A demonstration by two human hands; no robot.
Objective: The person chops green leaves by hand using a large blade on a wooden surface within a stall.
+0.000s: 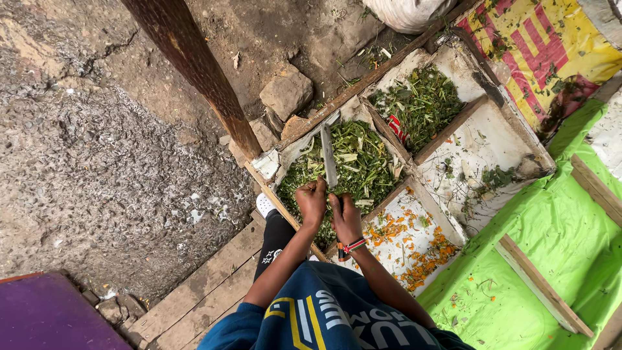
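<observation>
My right hand [345,216] grips the handle of a long knife [328,155] whose blade points away from me over a pile of chopped green leaves [363,165]. My left hand [312,199] is closed on a small bunch of greens right beside the blade. The pile fills one compartment of a wooden tray [379,204] lined with white plastic. A beaded band sits on my right wrist.
Another compartment holds more chopped greens [420,102]; the near one holds orange scraps [421,249]. A rusty pole [201,71] slants at the left, with stones [286,92] by it. Bright green sheeting [551,259] with wooden slats lies right, planks [201,291] and rough ground left.
</observation>
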